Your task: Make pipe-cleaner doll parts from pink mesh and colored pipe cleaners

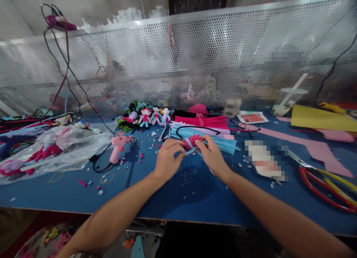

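Observation:
Above the blue table, both hands hold a small piece of twisted pink pipe cleaner (192, 141) with a light blue pipe cleaner (190, 151) wound at it. My left hand (170, 156) pinches the left side and the blue strand. On the right side, my right hand (212, 155) grips the pink part between thumb and fingers. Just behind them lie bundles of light blue pipe cleaners (225, 143) and deep pink pipe cleaners (206, 121). A black pipe cleaner (195, 127) curves over the blue bundle.
A pink glue gun (118, 148) stands left, near small finished dolls (155, 116). Plastic bags (83, 146) with dolls lie farther left. Red-and-yellow-handled scissors (320, 183), pink felt (315, 148), yellow sheet (320, 118) and a cup with a straw (290, 99) are right. A perforated metal screen (237, 38) rises behind.

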Tool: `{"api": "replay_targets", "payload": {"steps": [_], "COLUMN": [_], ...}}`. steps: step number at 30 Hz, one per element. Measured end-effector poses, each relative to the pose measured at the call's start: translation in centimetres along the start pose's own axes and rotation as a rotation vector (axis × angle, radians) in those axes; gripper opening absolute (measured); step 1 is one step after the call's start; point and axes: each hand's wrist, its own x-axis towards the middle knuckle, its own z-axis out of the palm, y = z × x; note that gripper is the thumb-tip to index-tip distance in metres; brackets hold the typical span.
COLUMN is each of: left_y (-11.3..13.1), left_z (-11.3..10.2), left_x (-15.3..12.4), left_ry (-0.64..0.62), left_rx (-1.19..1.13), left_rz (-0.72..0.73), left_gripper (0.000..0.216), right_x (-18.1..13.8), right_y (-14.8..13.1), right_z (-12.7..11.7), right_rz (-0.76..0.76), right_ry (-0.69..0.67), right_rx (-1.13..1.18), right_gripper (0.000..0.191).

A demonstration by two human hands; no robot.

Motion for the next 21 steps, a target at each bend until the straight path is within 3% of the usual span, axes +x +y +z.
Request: {"api": "replay_targets", "payload": {"steps": [4,8,10,14,16,19,21], "left_y": [-0.7,-1.6,-2.0,-3.2,-3.8,-4.0,-3.4], "left_z": [0.0,-0.4,-0.8,-1.2,-1.2,-0.8,-0.5], "left_x": [0.0,0.6,1.0,1.5,1.6,1.8,1.8], "left_ry": [-0.104,-0.054,-0.011,0.055,0.014,0.001,0.042], "left_rx": [0.127,0.158,0.15,0.111,0.086,0.033,-0.111], "left_rz": [-0.054,-0.203,-0.226,-0.306,-0.328,-0.286,-0.271], "left_gripper": [0.011,0.009,0.008,0.008,0.002,0.02,0.023], "right_x": [1.0,1.8,2.3,2.9,2.8,2.2,1.6], "right_y": [0.2,-0.2,-0.2,-0.3,-0.4,-0.4,-0.3], "right_z": [-0.2,-0.9,-1.7,-3.1,-3.0,-1.8,-0.9], "right_rz": [0.047,0.105,0.069,-0.16,-0.139,0.047,0.081], "right_ry": [0.234,0.365,0.46,0.611,0.477,0.078,-0.09], "right_rx": [0.223,0.363,0.338,0.026,0.028,0.198,0.219], "right_gripper": [0.017,0.015,0.013,0.013,0.014,0.016,0.016]}}
